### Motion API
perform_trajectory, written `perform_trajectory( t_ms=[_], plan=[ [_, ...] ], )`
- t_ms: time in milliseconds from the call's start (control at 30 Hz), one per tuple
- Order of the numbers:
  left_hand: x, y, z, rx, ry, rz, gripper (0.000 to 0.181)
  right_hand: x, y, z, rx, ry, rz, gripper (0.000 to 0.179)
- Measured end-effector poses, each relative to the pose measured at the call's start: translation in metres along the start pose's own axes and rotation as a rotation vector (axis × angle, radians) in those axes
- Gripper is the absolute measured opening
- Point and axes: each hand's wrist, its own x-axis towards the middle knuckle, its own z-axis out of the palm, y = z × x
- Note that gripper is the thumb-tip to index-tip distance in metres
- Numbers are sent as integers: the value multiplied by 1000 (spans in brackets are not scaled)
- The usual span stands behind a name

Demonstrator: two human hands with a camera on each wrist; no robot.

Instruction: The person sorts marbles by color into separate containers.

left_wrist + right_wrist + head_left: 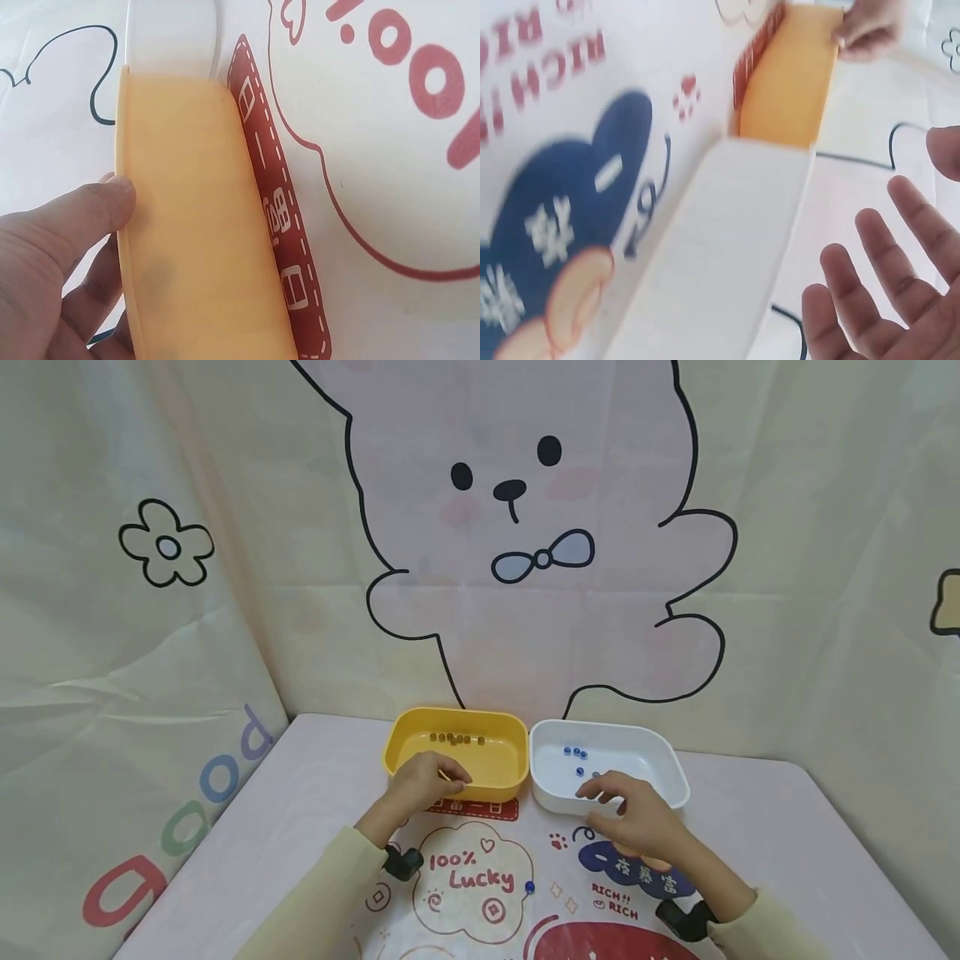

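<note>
My left hand (423, 781) reaches over the near rim of a yellow tray (504, 781). Its thumb (112, 202) overlaps that rim in the left wrist view, the index fingertip close behind it; I cannot tell whether anything is between them. Several small brown beads (460, 739) lie toward the tray's back. Over the near edge of a white tray (555, 795) hovers my right hand (633, 814), its fingers (889, 262) spread and holding nothing. Several small blue beads (577, 752) sit inside the white tray, partly hidden by this hand.
A single blue bead (529, 887) lies on the printed tablecloth (472, 881) in front of the trays. Both trays stand side by side near the back edge, before a hanging cloth with a bear drawing (525, 635).
</note>
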Motion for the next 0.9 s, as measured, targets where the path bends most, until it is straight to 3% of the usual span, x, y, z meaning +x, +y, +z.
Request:
perform_trajectory(
  t_ms=[233,467,900],
  plan=[
    [0,0,0,3,1,3,4,-6,-9,23,35,-104,19,24],
    [1,-1,0,1,4,3,4,-8,-15,41,65,-225,-15,19],
    [1,-1,1,-5,8,7,4,-12,-21,67,157,-380,103,17]
  ],
)
